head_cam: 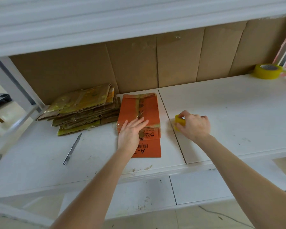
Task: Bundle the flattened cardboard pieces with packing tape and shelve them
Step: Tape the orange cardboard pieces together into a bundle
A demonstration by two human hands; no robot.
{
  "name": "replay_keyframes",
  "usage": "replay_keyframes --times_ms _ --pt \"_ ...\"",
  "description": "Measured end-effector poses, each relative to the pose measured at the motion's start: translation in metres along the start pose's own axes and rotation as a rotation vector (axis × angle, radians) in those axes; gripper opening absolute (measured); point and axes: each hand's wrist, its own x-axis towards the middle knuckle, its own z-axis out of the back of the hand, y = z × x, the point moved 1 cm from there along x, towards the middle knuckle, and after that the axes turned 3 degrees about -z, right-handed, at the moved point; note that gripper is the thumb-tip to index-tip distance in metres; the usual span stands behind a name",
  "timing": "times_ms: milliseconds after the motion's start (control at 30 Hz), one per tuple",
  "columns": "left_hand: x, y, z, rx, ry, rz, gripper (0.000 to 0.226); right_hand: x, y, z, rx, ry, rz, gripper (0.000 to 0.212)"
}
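An orange flattened cardboard bundle (149, 106) lies on the white shelf board (221, 113), with a band of clear tape across its middle. My left hand (130, 133) presses flat on it, fingers straight, over the taped part. To its right my right hand (195, 126) grips a small yellow tape roll (178, 120) that rests on the board. A stack of brown flattened cardboard pieces (82, 109), taped in yellowish film, sits to the left of the orange bundle.
A utility knife (72, 148) lies on the board left of my left arm. A larger yellow tape roll (267, 71) stands at the far right back. Brown cardboard sheets (172, 63) line the back wall. An upper shelf (122, 22) overhangs.
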Motion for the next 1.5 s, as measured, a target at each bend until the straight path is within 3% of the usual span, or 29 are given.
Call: replay_keyframes --times_ms 367,500,667,833,900,1000,1067,1200,1367,1500 --pt "-0.007 0.011 0.013 -0.070 0.016 -0.053 0.061 -0.012 0.021 0.001 0.098 0.003 0.027 0.029" --pt "-0.025 0.010 0.028 -0.083 -0.081 -0.027 0.055 -0.014 0.042 -0.004 0.064 -0.034 0.004 0.030" --pt "-0.055 0.066 0.062 -0.003 -0.209 0.246 0.038 -0.010 0.057 -0.008 0.051 -0.022 -0.037 0.028" --pt "-0.081 0.141 0.082 0.284 0.068 0.730 0.038 -0.009 0.059 -0.007 0.100 -0.005 -0.068 0.027" --pt "-0.090 0.159 0.082 0.341 0.155 0.800 0.034 -0.007 0.056 -0.006 0.134 0.032 -0.061 0.028" --pt "-0.093 0.168 0.079 0.259 0.110 0.835 0.022 -0.004 0.045 -0.002 0.218 0.096 -0.036 0.028" --pt "-0.090 0.161 0.079 0.167 0.016 0.806 0.016 -0.004 0.039 -0.001 0.265 0.100 -0.040 0.028" --pt "-0.074 0.092 0.082 -0.186 -0.208 0.527 0.009 -0.005 0.036 -0.005 0.279 0.075 -0.037 0.032" --pt "-0.034 -0.038 0.058 -0.341 -0.230 0.166 0.007 -0.005 0.029 -0.004 0.341 0.151 0.022 0.041" --pt "-0.002 -0.086 0.031 -0.393 -0.164 0.174 0.011 -0.012 0.022 -0.004 0.392 0.207 0.089 0.050"
